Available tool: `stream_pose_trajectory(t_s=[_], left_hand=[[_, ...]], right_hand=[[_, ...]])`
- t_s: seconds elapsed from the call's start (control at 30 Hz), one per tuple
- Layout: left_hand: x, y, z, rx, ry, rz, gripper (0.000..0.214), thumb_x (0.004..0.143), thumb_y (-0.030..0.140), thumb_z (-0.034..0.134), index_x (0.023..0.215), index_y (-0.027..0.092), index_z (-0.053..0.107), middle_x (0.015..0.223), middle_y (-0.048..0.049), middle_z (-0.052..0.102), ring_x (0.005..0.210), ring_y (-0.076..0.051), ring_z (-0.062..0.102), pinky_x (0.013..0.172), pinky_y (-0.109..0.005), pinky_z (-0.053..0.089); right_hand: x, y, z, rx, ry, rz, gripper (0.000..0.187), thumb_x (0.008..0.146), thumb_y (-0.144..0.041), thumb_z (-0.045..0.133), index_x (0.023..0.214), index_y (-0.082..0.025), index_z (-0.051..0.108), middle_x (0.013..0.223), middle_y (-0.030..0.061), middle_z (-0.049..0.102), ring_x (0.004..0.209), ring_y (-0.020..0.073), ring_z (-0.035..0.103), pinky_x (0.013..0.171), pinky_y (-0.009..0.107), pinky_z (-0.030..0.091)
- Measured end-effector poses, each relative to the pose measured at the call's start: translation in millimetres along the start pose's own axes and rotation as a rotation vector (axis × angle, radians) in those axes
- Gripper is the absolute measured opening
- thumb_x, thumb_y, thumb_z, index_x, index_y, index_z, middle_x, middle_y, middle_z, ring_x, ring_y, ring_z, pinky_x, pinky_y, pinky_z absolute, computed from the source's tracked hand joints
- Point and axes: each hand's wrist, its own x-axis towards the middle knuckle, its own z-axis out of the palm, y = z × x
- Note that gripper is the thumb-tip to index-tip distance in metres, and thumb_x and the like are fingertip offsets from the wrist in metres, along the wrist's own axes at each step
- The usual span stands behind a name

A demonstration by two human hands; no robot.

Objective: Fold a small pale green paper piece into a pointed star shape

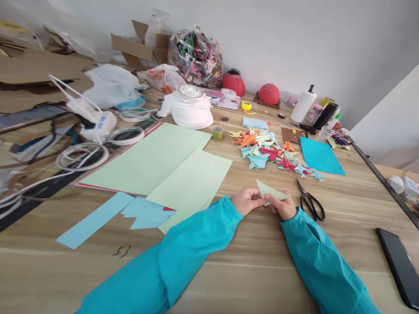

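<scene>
My left hand [247, 201] is closed, and it looks like its thumb and fingers pinch the lower left edge of a small green paper [270, 191]. My right hand [284, 206] grips the same paper from the right, with its thumb on the front. The paper is between my two hands over the wood table [248, 270]; I can't tell if it touches the wood. It has a pointy shape with three corners, so I think the step now is folding. I can't see the back of it. I'd say the next move calls for both hands to line up the edges and press the fold flat, gently. The scissors [307, 201] lie just right of my right hand. Folded paper shapes [248, 140] sit in a heap on the far side, and big green sheets [196, 179] lie to the left.
</scene>
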Motion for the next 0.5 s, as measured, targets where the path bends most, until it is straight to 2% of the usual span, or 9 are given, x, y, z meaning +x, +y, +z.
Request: stream_pose_trajectory(t_s=[0.17, 0.33, 0.5], left_hand=[[-2.3, -6.0, 3.0, 0.127, -0.015, 0.037, 0.026, 0.059, 0.034, 0.069, 0.065, 0.011, 0.06, 0.054, -0.0002, 0.058, 0.053, -0.01, 0.052, 0.054, -0.023, 0.041], [-1.5, -8.1, 2.2, 0.143, -0.07, 0.062, 0.022, 0.061, 0.031, 0.067, 0.067, 0.01, 0.063, 0.062, -0.0028, 0.063, 0.056, -0.011, 0.053, 0.058, -0.024, 0.042], [-0.7, -7.6, 2.7, 0.111, -0.01, -0.002, 0.02, 0.057, 0.028, 0.069, 0.062, 0.011, 0.062, 0.054, -0.0008, 0.059, 0.053, -0.01, 0.052, 0.055, -0.023, 0.042]], right_hand=[[-0.7, 0.0, -2.0, -0.009, -0.008, 0.04, 0.038, 0.07, -0.044, 0.059, 0.047, -0.014, 0.055, 0.034, -0.0023, 0.046, 0.031, 0.0071, 0.037, 0.033, 0.021, 0.027], [-1.1, 2.7, -1.0, 0.032, 0.018, 0.071, 0.039, 0.071, -0.045, 0.057, 0.048, -0.013, 0.056, 0.036, -0.0014, 0.049, 0.033, 0.0077, 0.041, 0.035, 0.02, 0.031], [-0.1, 1.6, 0.7, 0.085, 0.147, 0.015, 0.035, 0.069, -0.042, 0.061, 0.05, -0.013, 0.059, 0.039, -0.0014, 0.05, 0.034, 0.008, 0.042, 0.034, 0.021, 0.032]])
